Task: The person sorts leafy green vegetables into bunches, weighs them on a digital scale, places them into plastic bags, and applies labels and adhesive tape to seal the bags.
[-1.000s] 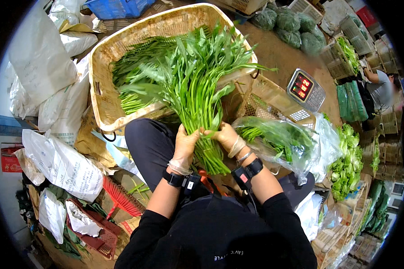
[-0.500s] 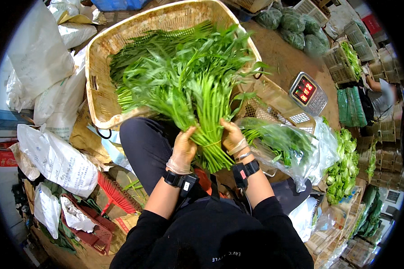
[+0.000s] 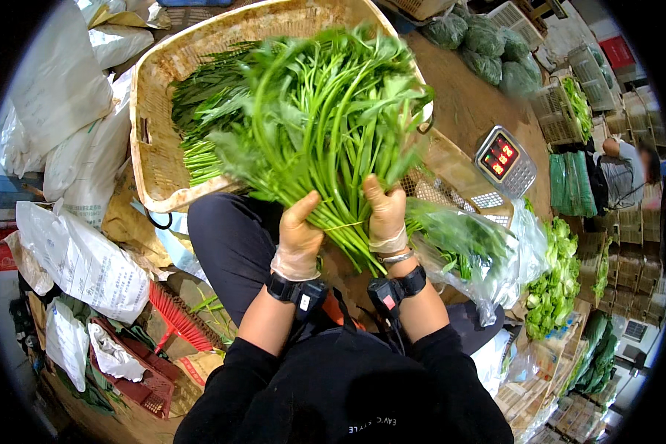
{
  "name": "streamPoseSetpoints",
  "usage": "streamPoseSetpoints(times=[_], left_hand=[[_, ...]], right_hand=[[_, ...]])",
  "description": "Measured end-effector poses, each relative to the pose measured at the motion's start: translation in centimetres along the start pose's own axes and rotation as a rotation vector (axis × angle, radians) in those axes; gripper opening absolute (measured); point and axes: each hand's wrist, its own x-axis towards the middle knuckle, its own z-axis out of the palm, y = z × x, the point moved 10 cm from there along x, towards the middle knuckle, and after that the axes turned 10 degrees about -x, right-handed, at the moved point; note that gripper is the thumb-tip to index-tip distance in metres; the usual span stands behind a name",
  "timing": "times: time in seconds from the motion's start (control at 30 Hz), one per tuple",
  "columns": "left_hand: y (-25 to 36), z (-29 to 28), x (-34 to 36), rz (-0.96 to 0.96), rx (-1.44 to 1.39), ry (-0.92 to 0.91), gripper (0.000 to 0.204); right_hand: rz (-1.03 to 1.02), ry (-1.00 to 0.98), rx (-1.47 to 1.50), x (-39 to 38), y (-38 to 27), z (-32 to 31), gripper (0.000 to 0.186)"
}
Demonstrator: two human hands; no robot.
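Observation:
Between my two hands is a bunch of leafy greens [image 3: 333, 148] that looks like water spinach, its leaves fanned away from me and blurred, its cut stems toward me. A thin yellow band circles the stems. My left hand [image 3: 298, 231], in a clear thin glove, grips the bunch's left side with the thumb up. My right hand [image 3: 386, 213], also gloved, is closed on the right side near the band. Under and beyond the bunch, a large cream plastic basket [image 3: 149, 159] holds more of these greens [image 3: 203, 159], stems pointing toward me.
Right of my knee lies a clear plastic bag of greens [image 3: 470, 248], beside a tan crate [image 3: 451, 166] and a lit digital scale [image 3: 506, 159]. Lettuce [image 3: 555, 277] is heaped farther right. White sacks [image 3: 81, 255] and a red broom [image 3: 177, 314] are at left. Another person [image 3: 621, 174] is at far right.
The bunch has turned and spread, its stems now showing across the top. My hands have risen slightly with it. The view has shifted a little.

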Motion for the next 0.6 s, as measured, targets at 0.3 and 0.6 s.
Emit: streamPoseSetpoints(times=[0.3,0.6], left_hand=[[-1.0,-5.2,-0.5,-0.016,-0.119,0.160,0.037],[-1.6,-5.6,-0.3,-0.111,0.042,0.129,0.035]], right_hand=[[0.433,0.071,0.505,-0.9,8.1,0.7,0.022],[0.362,-0.203,-0.109,-1.0,9.4,-0.8,0.047]])
